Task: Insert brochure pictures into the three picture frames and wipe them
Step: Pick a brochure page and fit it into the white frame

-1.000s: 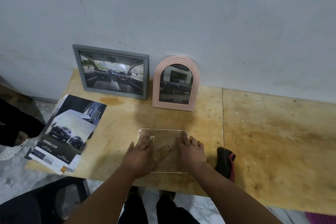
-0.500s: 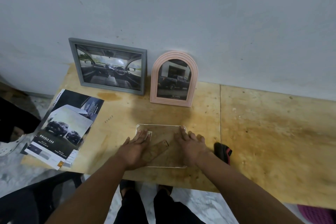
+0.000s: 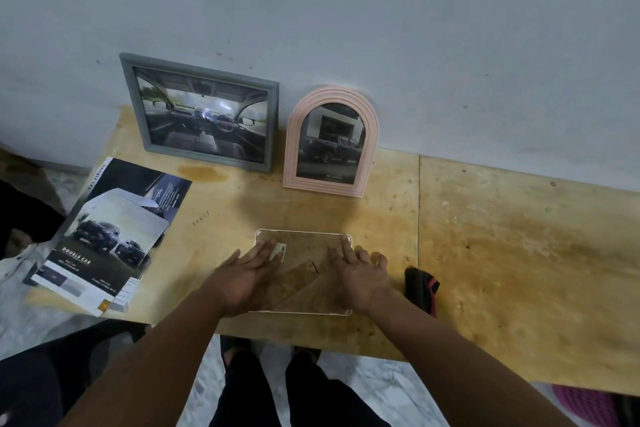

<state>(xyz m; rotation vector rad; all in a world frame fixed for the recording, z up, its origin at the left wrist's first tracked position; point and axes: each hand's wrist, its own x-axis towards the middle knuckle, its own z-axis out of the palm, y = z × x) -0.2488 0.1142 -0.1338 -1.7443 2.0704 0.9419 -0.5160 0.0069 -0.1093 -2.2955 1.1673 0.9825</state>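
No sleeves anywhere: both forearms are bare right up to the frame edge, and the left hand (image 3: 246,279) and right hand (image 3: 364,274) have no rings, watch or gloves (none that show, anyway). Lower down, plain black trousers (image 3: 277,388) with no visible markings, and dark footwear (image 3: 235,348), too shadowed to identify.

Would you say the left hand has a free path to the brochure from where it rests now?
Probably yes: the left hand lies flat on the clear frame, and only bare table lies between it and the brochure to its left.
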